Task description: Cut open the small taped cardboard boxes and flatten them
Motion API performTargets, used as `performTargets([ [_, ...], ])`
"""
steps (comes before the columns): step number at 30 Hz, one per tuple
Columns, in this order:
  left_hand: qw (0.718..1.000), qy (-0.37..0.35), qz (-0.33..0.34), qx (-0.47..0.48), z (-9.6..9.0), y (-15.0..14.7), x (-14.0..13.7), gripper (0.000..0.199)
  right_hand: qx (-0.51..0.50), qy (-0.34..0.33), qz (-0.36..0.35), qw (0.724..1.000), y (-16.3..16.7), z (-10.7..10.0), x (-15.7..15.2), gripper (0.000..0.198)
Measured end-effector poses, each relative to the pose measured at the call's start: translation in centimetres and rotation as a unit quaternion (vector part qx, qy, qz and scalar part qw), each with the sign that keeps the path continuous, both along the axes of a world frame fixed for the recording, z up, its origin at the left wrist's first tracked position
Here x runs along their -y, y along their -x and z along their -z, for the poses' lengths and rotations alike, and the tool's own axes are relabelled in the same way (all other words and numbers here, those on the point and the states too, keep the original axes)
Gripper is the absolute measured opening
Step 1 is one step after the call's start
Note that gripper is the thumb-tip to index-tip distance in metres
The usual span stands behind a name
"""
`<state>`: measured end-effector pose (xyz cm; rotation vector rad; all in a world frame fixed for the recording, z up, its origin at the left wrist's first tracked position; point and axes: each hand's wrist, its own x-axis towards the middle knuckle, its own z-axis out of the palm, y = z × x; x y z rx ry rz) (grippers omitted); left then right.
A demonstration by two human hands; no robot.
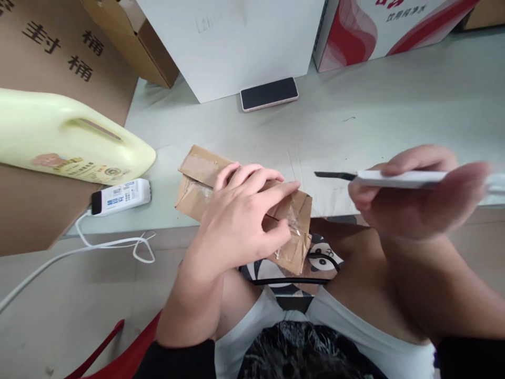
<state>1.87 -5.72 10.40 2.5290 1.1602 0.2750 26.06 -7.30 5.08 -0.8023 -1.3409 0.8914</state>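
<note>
A small brown cardboard box (298, 226) with clear tape lies slanted at the table's near edge, its right end jutting out over my lap. My left hand (246, 210) grips it from above, the fingers across the top and the thumb on the taped near side. The hand hides the middle of the box. To the right, my right hand (418, 195) is closed round a white utility knife (394, 179). Its dark blade is out and points left toward the box, apart from it. Part of the right hand is smeared by motion.
A phone (270, 95) lies before a large white box (240, 42). A red and white carton (355, 37) stands at back right. On the left are a yellow jug (63, 126), a white power strip (124, 197) with its cable, and cardboard boxes (153, 52).
</note>
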Motion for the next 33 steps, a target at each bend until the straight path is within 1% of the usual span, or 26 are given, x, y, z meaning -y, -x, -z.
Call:
performTargets([
  [1, 1.000, -0.001, 0.000, 0.000, 0.0, 0.0, 0.0, 0.044, -0.019, -0.034, -0.021, 0.999, 0.4, -0.2, 0.4, 0.042],
  [2, 1.000, -0.002, -0.001, 0.000, 0.0, 0.0, 0.0, 0.044, -0.029, -0.052, -0.036, 0.998, 0.7, -0.4, 0.9, 0.034],
  [3, 1.000, -0.004, -0.002, 0.000, 0.0, 0.0, 0.0, 0.044, -0.026, -0.051, -0.041, 0.998, 0.9, -0.5, 1.3, 0.025],
  [5, 1.000, -0.007, -0.004, 0.000, 0.0, 0.0, 0.1, 0.044, 0.022, 0.005, -0.038, 0.999, 0.9, -0.8, 1.9, 0.009],
  [6, 1.000, -0.007, -0.004, 0.000, 0.0, 0.0, 0.1, 0.044, 0.045, 0.029, -0.044, 0.998, 0.8, -0.9, 2.1, 0.009],
  [8, 1.000, -0.009, -0.004, -0.001, 0.0, -0.1, 0.1, 0.045, 0.080, 0.040, -0.089, 0.992, 0.3, -1.1, 2.3, 0.014],
  [10, 1.000, -0.011, -0.004, -0.002, 0.0, -0.1, 0.1, 0.046, 0.115, 0.009, -0.139, 0.984, 0.0, -1.2, 2.2, 0.012],
  [11, 1.000, -0.011, -0.004, -0.002, 0.0, -0.1, 0.1, 0.046, 0.132, -0.014, -0.146, 0.980, -0.1, -1.2, 2.1, 0.013],
  [15, 1.000, -0.011, -0.007, -0.004, 0.0, -0.1, 0.1, 0.046, 0.211, -0.098, -0.145, 0.962, 0.3, -1.0, 1.8, 0.026],
  [21, 1.000, -0.013, -0.009, -0.005, 0.1, -0.1, 0.2, 0.046, 0.287, -0.169, -0.131, 0.934, 0.5, -1.0, 1.7, 0.028],
  [25, 1.000, -0.010, -0.005, -0.006, 0.1, -0.1, 0.1, 0.046, 0.327, -0.190, -0.137, 0.916, 0.3, -1.1, 1.6, 0.023],
  [28, 1.000, -0.006, -0.004, -0.009, 0.0, -0.1, 0.1, 0.047, 0.341, -0.200, -0.146, 0.907, 0.0, -1.2, 1.5, 0.017],
  [33, 1.000, 0.000, -0.003, -0.012, 0.0, 0.0, 0.1, 0.046, 0.334, -0.197, -0.152, 0.909, -0.4, -1.2, 1.4, 0.015],
])
